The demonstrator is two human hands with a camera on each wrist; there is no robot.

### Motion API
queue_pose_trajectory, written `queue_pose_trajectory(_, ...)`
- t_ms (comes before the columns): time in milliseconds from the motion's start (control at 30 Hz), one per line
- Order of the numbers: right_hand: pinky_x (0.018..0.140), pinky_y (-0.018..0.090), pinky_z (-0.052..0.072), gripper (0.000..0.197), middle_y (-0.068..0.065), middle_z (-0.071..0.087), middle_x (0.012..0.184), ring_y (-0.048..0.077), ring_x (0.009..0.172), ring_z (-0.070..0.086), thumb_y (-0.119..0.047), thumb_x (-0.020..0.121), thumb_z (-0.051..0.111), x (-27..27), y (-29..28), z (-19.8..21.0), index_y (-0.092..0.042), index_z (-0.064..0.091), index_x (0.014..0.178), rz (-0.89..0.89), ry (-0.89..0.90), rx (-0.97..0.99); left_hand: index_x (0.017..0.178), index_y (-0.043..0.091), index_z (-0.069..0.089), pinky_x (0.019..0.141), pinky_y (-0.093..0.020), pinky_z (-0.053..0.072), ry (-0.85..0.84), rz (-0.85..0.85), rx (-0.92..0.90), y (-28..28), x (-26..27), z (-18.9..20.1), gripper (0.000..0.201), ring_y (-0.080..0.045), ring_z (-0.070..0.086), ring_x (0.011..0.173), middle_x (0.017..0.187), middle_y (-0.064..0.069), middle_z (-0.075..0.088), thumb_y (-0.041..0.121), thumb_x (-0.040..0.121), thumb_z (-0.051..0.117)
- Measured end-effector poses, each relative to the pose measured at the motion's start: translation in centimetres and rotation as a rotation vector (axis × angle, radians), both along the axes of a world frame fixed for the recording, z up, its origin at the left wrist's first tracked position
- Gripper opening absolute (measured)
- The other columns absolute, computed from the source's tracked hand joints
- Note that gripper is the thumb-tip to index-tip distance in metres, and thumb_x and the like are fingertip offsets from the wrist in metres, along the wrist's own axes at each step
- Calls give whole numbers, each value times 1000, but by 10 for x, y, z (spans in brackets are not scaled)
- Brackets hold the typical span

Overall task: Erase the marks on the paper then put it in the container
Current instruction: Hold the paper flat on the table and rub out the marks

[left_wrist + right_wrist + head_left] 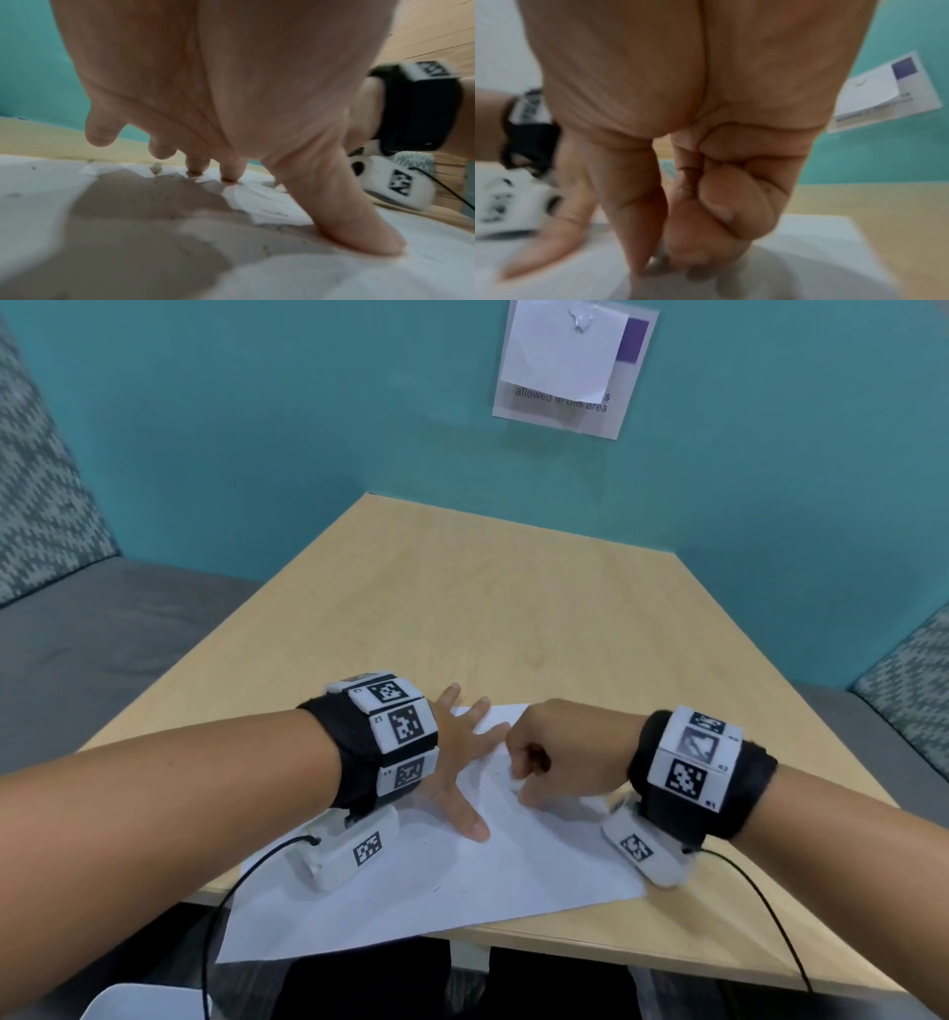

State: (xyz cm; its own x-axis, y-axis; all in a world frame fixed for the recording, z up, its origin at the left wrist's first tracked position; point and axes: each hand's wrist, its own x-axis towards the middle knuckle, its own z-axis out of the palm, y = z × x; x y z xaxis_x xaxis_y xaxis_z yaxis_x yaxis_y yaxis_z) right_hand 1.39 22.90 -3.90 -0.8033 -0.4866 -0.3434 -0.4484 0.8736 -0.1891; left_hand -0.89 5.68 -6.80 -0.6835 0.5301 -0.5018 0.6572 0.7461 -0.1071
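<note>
A white sheet of paper [426,880] lies on the wooden table [462,608], its near left corner hanging over the front edge. My left hand [464,770] presses flat on the sheet with fingers spread; the thumb [354,219] and fingertips [228,170] bear down on it. My right hand [529,770] is curled into a fist just to the right, pinching a small pale eraser [515,784] against the paper [808,253]. Faint pencil marks [495,765] show beside the eraser. Grey crumbs [155,168] lie scattered on the sheet [334,274].
A rounded white object [138,1001] peeks in below the table at the lower left. Grey bench seats [102,634] flank the table. A teal wall [308,428] with a notice [570,367] stands behind. Cables [770,916] trail from both wrist cameras.
</note>
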Motion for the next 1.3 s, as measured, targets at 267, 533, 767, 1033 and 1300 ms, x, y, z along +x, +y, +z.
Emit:
queue_pose_trajectory(267, 59, 21, 42, 13, -8, 62, 70, 7, 60, 51, -24, 79, 73, -4, 10, 2, -14, 66, 79, -45, 17, -12, 152, 36, -22, 113, -65, 1, -13, 7, -32, 0, -3, -1, 121, -39, -23, 146, 162, 0, -24, 85, 71, 52)
queue_pose_trajectory(533, 60, 20, 42, 12, -13, 60, 69, 5, 60, 52, -26, 80, 74, -8, 9, 4, -17, 65, 79, -43, 3, -2, 151, 37, -24, 114, -64, -1, -32, 12, -25, -1, -4, -1, 121, -38, -25, 146, 161, 1, -26, 85, 71, 52)
queue_pose_trajectory(767, 63, 22, 46, 13, -10, 61, 71, 5, 61, 50, -26, 80, 72, 5, -1, -1, -15, 65, 80, 40, -50, 9, 153, 38, -20, 115, -60, -5, -16, -6, 5, -2, -2, -1, 117, -39, -24, 146, 162, -2, -25, 83, 73, 53)
queue_pose_trajectory(1033, 59, 19, 41, 11, -13, 59, 69, 6, 62, 52, -27, 81, 72, -15, 17, -1, -20, 64, 78, -43, 9, 41, 152, 36, -22, 114, -63, -3, -30, 13, 10, -4, -1, 3, 120, -37, -26, 146, 162, 1, -26, 84, 72, 53)
queue_pose_trajectory(1300, 54, 17, 36, 14, -13, 55, 66, 3, 58, 48, -25, 82, 73, -22, 26, -2, -17, 63, 80, -110, 34, 15, 154, 38, -15, 113, -65, 7, -27, -12, -29, 21, -4, 10, 117, -38, -20, 148, 163, -2, -21, 81, 72, 58)
